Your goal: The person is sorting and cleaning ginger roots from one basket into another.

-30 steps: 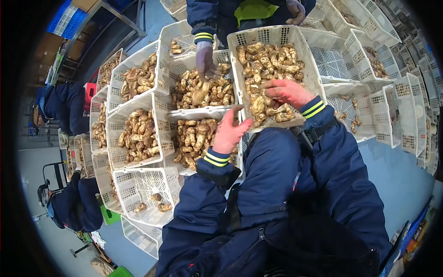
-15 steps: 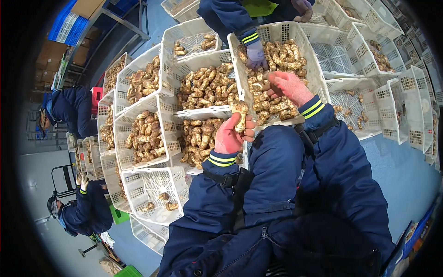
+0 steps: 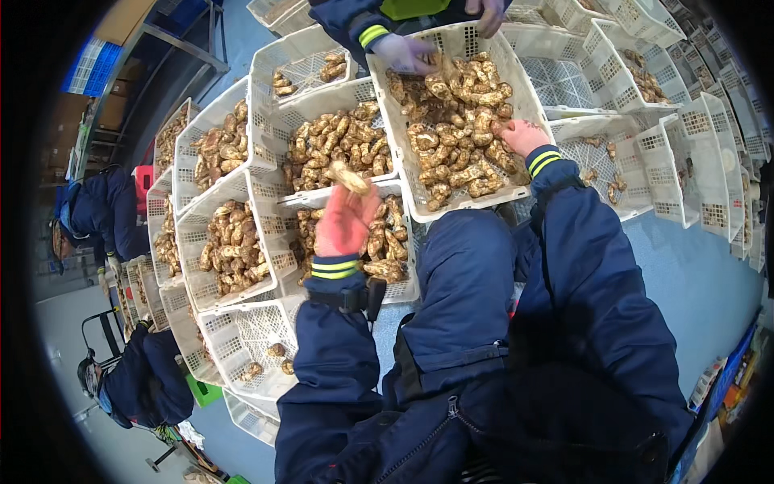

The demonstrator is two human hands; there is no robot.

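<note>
My left hand (image 3: 348,224), in a pinkish glove, is turned palm up over a white crate (image 3: 411,242) of mushrooms. A pale, thick-stemmed mushroom (image 3: 348,177) lies across its fingertips, slightly blurred. To the right, my right hand (image 3: 524,137) reaches into the larger white crate (image 3: 528,89) in front of me, fingers curled round a mushroom (image 3: 501,127) at the pile's right side. Its fingertips are partly hidden. Brown, knobbly mushrooms (image 3: 459,153) heap up in that crate. Another person's gloved hand (image 3: 407,53) is at its far left corner.
Left of the large crate stands another crate of mushrooms (image 3: 339,141), with more filled crates (image 3: 234,242) beyond. A crate holding a few mushrooms (image 3: 242,331) sits near left. Sparsely filled crates (image 3: 601,161) are at right. Two people (image 3: 145,375) work at far left.
My left hand has swung left with its mushroom and turned palm up. My right hand has gone down onto the pile's right side. The other person's hand has drawn back toward the crate's far left.
</note>
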